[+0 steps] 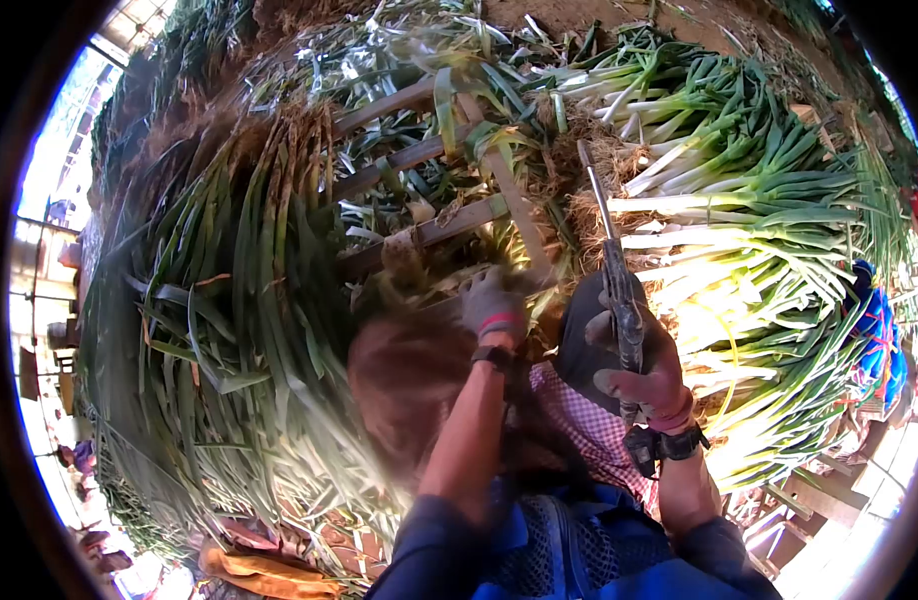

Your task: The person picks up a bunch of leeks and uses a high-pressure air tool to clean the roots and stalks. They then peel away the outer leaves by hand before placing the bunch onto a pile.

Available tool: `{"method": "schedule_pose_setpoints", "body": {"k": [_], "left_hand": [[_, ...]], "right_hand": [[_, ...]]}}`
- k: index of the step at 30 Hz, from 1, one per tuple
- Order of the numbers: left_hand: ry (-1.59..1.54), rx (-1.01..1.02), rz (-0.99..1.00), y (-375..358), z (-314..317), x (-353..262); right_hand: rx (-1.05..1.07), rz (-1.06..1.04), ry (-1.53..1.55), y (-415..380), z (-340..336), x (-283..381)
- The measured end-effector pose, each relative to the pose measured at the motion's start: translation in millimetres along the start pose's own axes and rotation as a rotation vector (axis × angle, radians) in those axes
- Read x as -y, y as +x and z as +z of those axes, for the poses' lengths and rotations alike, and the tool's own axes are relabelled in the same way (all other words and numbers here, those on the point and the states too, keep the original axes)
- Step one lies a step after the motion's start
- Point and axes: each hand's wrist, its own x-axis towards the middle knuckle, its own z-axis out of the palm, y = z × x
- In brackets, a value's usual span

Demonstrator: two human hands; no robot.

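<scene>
My right hand [649, 365], gloved, is closed around the dark, worn handle of a long tool [612, 240] with a narrow metal tip. The tool stands nearly upright, tip pointing away from me, over my dark-clad knee. My left hand [494, 308], in a grey glove with a pink cuff, has its fingers curled beside a wooden slatted frame [449, 222]; what is in them I cannot tell. Loose leaves and peelings [399, 190] lie among the slats. To the right spread pale-stemmed green onions [699, 240], their roots toward the frame.
A tall heap of long green-leaved onions [239, 290] rises on the left. A brown blurred shape [404, 390] lies close to my left forearm. Blue bundled material [879, 340] sits at the far right, and orange cloth [269, 572] lies at bottom left. Bare soil [579, 14] shows at the top.
</scene>
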Motion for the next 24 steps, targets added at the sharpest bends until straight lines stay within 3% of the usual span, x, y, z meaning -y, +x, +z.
{"method": "schedule_pose_setpoints", "body": {"k": [1,3,5,7,8,9,11,14,16,18,19,21,22,23,24], "left_hand": [[0.007,0.001,0.005,6.0,9.2,11.8],[-0.771,0.2,-0.258,18.0,7.3,35.5],[-0.755,0.132,-0.299,26.7,3.7,46.8],[-0.58,0.136,-0.089,38.2,2.7,72.9],[-0.78,0.243,-0.277,48.6,0.2,81.8],[-0.773,0.239,-0.278,67.4,-2.5,95.0],[-0.318,0.17,0.09,120.3,-14.2,124.2],[-0.244,0.054,0.127,185.1,-170.8,45.5],[-1.528,-0.026,0.128,204.2,-249.0,-13.7],[-1.672,-0.128,0.08,222.0,-306.8,-45.7],[-1.674,-0.131,0.088,218.6,-303.5,-46.7],[-1.084,-0.178,0.382,205.9,-271.0,-38.4],[-0.701,-0.205,0.655,214.8,-220.4,8.4],[-0.51,-0.119,0.593,203.4,-157.9,27.4],[-0.293,0.13,0.177,164.6,-103.6,34.3]], "right_hand": [[0.006,0.013,0.077,2.6,0.2,0.7],[0.001,0.017,0.162,4.4,-0.1,-3.8],[0.043,-0.006,0.235,7.7,0.0,-7.1],[0.07,0.008,0.227,10.5,-0.7,-9.5],[0.093,0.016,0.211,11.9,0.1,-10.5],[0.095,0.015,0.219,13.1,2.0,-13.3],[0.123,-0.017,0.243,16.9,6.1,-19.3],[0.114,0.004,0.305,21.4,15.0,-18.6],[0.124,0.037,0.181,22.3,14.2,-14.0],[0.138,0.054,0.061,24.7,17.0,-9.5],[0.137,0.093,0.123,25.4,19.3,-7.6],[0.138,0.127,0.184,27.7,21.3,-7.3],[0.134,0.082,0.185,28.0,21.0,-11.9],[0.13,0.038,0.185,27.8,20.9,-16.4],[0.128,0.037,0.183,27.1,21.1,-20.3]]}}
